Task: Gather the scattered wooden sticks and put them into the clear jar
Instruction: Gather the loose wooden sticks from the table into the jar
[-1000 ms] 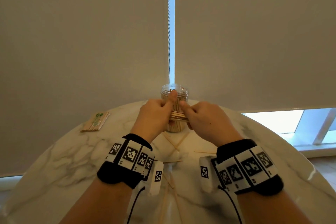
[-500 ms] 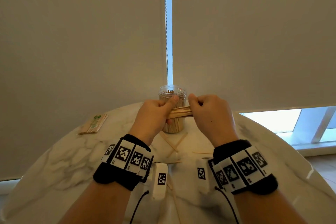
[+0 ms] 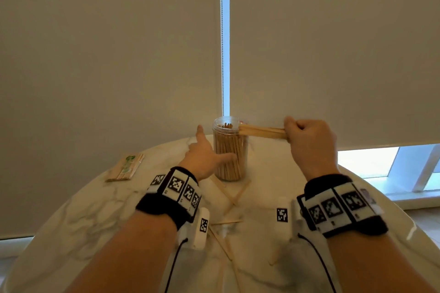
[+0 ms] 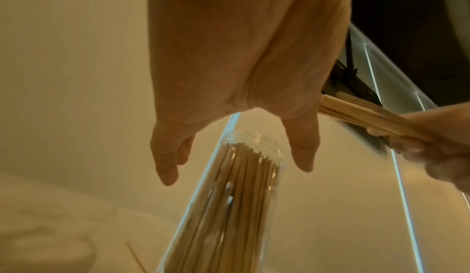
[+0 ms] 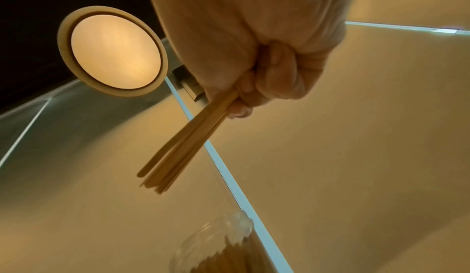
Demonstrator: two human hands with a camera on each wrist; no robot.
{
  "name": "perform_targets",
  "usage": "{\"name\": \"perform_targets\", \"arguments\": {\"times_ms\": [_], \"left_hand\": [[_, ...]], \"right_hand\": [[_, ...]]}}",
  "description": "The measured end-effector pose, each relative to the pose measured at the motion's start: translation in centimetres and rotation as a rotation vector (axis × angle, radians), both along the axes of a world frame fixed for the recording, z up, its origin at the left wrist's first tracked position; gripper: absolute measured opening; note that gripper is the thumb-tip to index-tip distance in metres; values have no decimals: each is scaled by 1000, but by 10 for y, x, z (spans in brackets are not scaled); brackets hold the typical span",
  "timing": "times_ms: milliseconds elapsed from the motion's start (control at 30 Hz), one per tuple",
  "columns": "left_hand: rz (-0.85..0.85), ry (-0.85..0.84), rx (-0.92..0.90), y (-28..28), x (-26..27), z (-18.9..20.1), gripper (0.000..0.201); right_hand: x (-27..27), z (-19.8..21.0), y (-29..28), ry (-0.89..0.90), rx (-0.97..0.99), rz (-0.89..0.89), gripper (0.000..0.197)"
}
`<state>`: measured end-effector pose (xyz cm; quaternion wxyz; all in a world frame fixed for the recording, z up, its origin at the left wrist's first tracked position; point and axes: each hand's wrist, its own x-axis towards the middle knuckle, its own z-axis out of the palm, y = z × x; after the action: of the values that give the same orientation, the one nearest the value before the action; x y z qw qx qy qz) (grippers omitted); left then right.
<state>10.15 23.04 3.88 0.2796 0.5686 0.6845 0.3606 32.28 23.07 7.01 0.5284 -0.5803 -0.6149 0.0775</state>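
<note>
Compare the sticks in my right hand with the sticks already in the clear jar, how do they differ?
The held sticks lie nearly level above the jar's mouth; the sticks in the jar stand upright.
The held sticks are a small bundle gripped by the right hand; the jar's are a dense mass inside the clear jar.
Both are pale wood.

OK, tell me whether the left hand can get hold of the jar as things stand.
Probably yes. The left hand is open beside the jar, thumb and fingers spread to either side of it, with nothing between. The right hand holds its sticks up at the rim, clear of the jar's side.
</note>
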Motion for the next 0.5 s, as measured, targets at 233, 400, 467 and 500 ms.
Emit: {"name": "perform_targets", "arguments": {"times_ms": [233, 400, 467, 500], "left_hand": [[79, -44, 110, 49, 13, 7, 164], [17, -194, 140, 67, 20, 3, 151], [-5, -208, 157, 69, 19, -1, 124], [-10, -216, 159, 69, 18, -3, 117]], "right_hand": [[-32, 68, 70, -482, 148, -101, 50], [-67, 84, 98, -1115, 264, -74, 41], [-77, 82, 102, -1323, 291, -33, 40], [-81, 81, 103, -1393, 298, -6, 40]]}}
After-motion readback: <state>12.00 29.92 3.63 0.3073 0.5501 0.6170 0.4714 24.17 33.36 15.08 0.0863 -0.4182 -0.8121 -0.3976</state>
